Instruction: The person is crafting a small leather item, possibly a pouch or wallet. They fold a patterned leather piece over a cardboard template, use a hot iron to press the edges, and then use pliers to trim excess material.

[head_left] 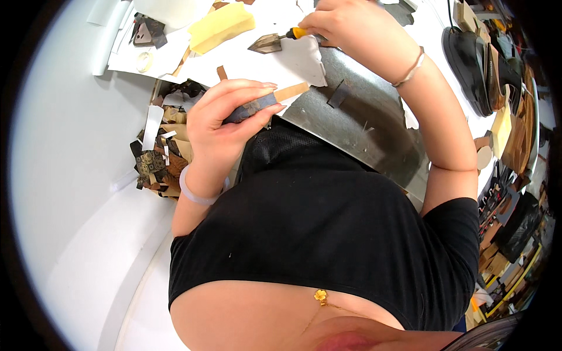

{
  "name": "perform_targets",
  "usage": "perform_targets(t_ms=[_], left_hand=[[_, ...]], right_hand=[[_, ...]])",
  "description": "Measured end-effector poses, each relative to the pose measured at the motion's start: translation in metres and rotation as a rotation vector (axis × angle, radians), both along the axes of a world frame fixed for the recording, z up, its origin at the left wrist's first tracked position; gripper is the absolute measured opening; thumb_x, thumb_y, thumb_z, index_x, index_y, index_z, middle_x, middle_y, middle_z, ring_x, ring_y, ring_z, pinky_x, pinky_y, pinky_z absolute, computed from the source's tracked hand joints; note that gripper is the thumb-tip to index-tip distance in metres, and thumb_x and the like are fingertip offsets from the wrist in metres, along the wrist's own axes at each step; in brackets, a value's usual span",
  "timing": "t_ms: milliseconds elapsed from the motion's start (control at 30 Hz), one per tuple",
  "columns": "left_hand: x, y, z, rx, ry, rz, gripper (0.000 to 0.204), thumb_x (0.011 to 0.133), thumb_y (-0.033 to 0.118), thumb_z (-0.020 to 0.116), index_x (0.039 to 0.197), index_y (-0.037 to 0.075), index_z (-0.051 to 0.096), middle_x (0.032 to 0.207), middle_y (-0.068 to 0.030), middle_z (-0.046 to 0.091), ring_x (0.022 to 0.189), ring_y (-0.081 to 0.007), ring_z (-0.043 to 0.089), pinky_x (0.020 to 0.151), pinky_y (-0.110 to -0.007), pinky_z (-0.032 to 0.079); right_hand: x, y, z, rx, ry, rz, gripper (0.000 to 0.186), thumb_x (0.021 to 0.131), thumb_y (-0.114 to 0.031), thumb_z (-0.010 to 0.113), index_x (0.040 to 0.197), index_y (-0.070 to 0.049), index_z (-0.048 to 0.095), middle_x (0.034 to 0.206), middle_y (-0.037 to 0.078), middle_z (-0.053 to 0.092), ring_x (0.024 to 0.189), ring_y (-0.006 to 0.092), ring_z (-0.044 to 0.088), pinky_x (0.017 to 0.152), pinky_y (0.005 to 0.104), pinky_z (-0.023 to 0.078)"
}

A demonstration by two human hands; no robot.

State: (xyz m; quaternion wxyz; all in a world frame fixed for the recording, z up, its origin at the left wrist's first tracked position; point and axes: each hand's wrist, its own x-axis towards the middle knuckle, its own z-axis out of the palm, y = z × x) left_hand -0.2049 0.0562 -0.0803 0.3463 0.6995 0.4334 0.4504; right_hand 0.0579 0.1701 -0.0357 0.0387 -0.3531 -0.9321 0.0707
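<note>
My left hand (225, 120) is raised close to my chest and pinches a narrow strip of dark and tan leather (275, 98) between thumb and fingers. A pale bangle circles that wrist. My right hand (351, 26) reaches out over the white table and grips a tool with a yellow handle (300, 33). The tool's flat, pointed metal blade (266, 43) rests on a white sheet (304, 58). A thin bracelet sits on the right wrist.
A grey metal plate (363, 117) lies under my right forearm with small dark scraps on it. A yellow sponge block (221, 26) sits at the far side. A heap of leather offcuts (161, 158) fills a box at left. Dark leather pieces and cluttered shelves line the right edge.
</note>
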Motion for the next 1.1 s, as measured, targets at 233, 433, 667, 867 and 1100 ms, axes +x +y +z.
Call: perform_targets(t_ms=[233,433,667,867,1100], left_hand=[[-0.002,0.004,-0.001,-0.008,0.004,-0.006,0.026,0.076,-0.008,0.085,0.100,-0.003,0.076,0.107,-0.0130,0.076,0.098,-0.0222,0.073,0.089,-0.032,0.057],[-0.001,0.008,-0.001,-0.025,0.000,-0.012,0.027,0.076,-0.008,0.085,0.100,-0.003,0.076,0.107,-0.0129,0.076,0.099,-0.0225,0.073,0.088,-0.033,0.057],[0.002,0.013,0.003,-0.062,0.037,-0.037,0.028,0.076,-0.006,0.086,0.101,-0.002,0.076,0.106,-0.0125,0.076,0.097,-0.0220,0.073,0.087,-0.033,0.056],[0.001,0.012,0.002,-0.053,0.055,-0.019,0.028,0.075,-0.006,0.087,0.102,-0.002,0.077,0.103,-0.0114,0.076,0.095,-0.0210,0.072,0.086,-0.032,0.056],[0.006,0.020,-0.005,0.082,0.041,-0.031,0.028,0.076,-0.001,0.090,0.101,0.000,0.078,0.099,-0.0101,0.078,0.085,-0.0190,0.073,0.075,-0.028,0.057]], right_hand=[[0.006,-0.012,-0.022,-0.028,0.113,-0.121,0.020,0.097,-0.019,0.071,0.117,-0.013,0.072,0.103,0.010,0.072,0.090,0.0321,0.071,0.078,0.0401,0.058],[0.013,-0.017,-0.009,-0.033,0.042,-0.094,0.017,0.100,-0.022,0.068,0.113,-0.012,0.071,0.098,0.008,0.072,0.087,0.0304,0.072,0.075,0.0406,0.058],[0.000,-0.015,0.004,-0.241,0.040,-0.114,0.020,0.097,-0.015,0.061,0.111,-0.012,0.075,0.092,0.014,0.070,0.093,0.0343,0.071,0.084,0.0436,0.056],[0.016,-0.029,-0.013,-0.031,0.058,-0.121,0.018,0.099,-0.021,0.068,0.114,-0.013,0.073,0.100,0.008,0.073,0.087,0.0304,0.072,0.076,0.0393,0.058],[0.010,-0.022,0.001,-0.180,-0.004,-0.110,0.022,0.097,-0.019,0.067,0.118,-0.010,0.071,0.099,0.013,0.073,0.090,0.0341,0.072,0.079,0.0418,0.057]])
